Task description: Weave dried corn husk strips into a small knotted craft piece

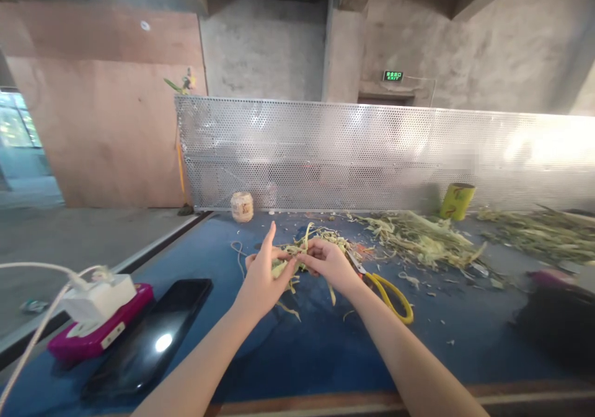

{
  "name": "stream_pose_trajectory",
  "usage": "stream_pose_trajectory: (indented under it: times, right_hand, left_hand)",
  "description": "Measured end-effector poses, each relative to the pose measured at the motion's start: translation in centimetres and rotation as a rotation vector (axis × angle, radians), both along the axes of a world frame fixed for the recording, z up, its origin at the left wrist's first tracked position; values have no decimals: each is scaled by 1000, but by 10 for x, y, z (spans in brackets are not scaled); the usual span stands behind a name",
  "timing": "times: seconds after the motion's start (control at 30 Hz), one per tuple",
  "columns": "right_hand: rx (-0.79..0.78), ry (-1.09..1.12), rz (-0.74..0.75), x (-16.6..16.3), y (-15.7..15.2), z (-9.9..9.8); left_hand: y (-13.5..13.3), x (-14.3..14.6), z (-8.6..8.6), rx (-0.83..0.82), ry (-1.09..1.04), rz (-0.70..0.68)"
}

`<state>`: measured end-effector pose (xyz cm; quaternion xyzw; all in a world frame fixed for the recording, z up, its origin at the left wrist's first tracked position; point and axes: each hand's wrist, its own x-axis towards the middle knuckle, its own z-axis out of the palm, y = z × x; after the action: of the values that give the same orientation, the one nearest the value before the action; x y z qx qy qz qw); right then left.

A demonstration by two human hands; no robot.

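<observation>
My left hand (266, 272) and my right hand (331, 263) meet over the middle of the blue table. Both pinch pale green dried plant strips (307, 236), and a strip end sticks up between them. My left index finger points upward while the thumb and other fingers close on the strips. Loose ends hang below the hands. Just right of my right hand lie scissors with yellow handles (388, 294), their blades partly hidden by the hand. Small plant scraps lie behind the hands.
A larger pile of dried strips (421, 237) lies to the right, near a yellow-green cylinder (458, 201). A twine ball (242, 207) stands at the back. A black phone (151, 333) and magenta power strip (100, 336) with a white charger occupy the left. A perforated metal panel (297, 144) borders the back.
</observation>
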<state>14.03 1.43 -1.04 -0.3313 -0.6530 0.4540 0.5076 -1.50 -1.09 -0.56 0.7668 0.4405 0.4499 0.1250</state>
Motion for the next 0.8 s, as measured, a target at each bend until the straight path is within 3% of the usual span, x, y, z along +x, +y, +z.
stream_pose_trajectory:
  times: [0.27,0.47,0.6,0.8]
  right_hand:
    - [-12,-8,3,0,-2,3]
    - [-87,120,41,1,0,1]
    - [-174,109,77,1,-3,4]
    - [-73,39,-32,1,-5,5]
  left_hand:
    - [1,2,3,-208,-262,-127]
    - [1,4,1,-379,-310,-227]
    - [-2,5,1,-290,-275,-148]
    - [-4,5,-3,-25,-209,-2]
